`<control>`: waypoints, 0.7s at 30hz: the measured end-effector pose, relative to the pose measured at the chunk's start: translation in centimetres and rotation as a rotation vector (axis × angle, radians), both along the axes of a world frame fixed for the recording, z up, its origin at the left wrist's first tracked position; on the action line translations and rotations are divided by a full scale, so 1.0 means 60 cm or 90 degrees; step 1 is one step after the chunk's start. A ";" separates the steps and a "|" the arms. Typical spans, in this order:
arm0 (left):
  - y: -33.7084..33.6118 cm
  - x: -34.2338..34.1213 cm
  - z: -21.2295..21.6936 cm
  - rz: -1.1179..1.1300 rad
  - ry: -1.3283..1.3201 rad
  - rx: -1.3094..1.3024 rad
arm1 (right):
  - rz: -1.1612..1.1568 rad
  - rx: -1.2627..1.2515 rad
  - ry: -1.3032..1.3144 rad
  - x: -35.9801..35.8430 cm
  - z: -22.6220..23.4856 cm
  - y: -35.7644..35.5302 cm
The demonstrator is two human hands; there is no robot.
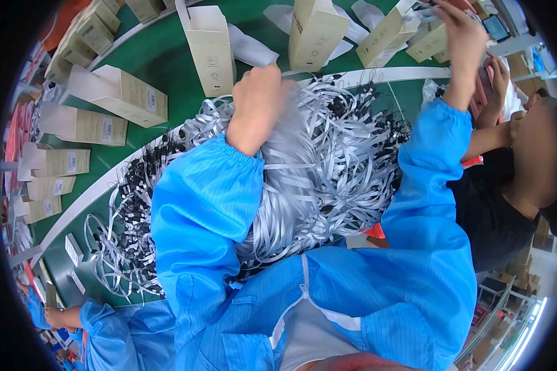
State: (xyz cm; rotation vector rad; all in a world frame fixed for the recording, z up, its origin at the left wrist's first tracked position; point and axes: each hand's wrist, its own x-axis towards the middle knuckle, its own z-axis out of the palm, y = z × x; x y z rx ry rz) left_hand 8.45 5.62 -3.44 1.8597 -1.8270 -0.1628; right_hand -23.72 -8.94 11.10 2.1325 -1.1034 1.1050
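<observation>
A big heap of silver-grey lanyards [346, 179] with black cord ends is piled in front of me on the green table. My left hand [254, 102] is over the heap's far side, fingers curled and partly smeared by motion. Blurred grey straps run out from beneath that hand, and its fingertips are hidden. Raised at the far right, my right hand [464, 46] has its thumb and fingers drawn together near the upper edge of the picture. What lies between those fingers is too small to make out.
Open cream boxes [211, 59] line the table's far side, with more boxes [130, 96] to the left. A white pouch [252, 46] lies between two of them. A curved white strip [83, 213] crosses the green table [59, 263]. Co-workers are close on the right and lower left.
</observation>
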 end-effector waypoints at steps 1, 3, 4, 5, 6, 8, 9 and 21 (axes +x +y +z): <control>-0.003 0.002 -0.002 -0.016 0.001 0.039 | -0.005 -0.039 0.021 -0.006 -0.022 -0.028; -0.009 0.001 -0.003 -0.036 0.003 0.074 | 0.010 0.099 0.066 -0.023 -0.059 -0.079; -0.012 0.003 -0.005 -0.039 0.020 0.073 | 0.033 0.241 0.111 -0.027 -0.074 -0.093; -0.013 0.003 -0.005 -0.044 0.038 0.073 | 0.032 0.240 0.112 -0.032 -0.085 -0.093; -0.015 0.003 -0.006 -0.050 0.056 0.072 | 0.039 0.223 0.103 -0.039 -0.094 -0.093; -0.017 -0.002 -0.011 -0.040 0.055 0.064 | 0.061 0.190 0.085 -0.041 -0.099 -0.089; -0.019 -0.007 -0.013 -0.032 0.053 0.056 | 0.061 0.190 0.086 -0.053 -0.093 -0.082; -0.042 -0.007 -0.088 -0.096 0.024 -0.183 | 0.194 0.591 -0.052 0.143 -0.031 0.174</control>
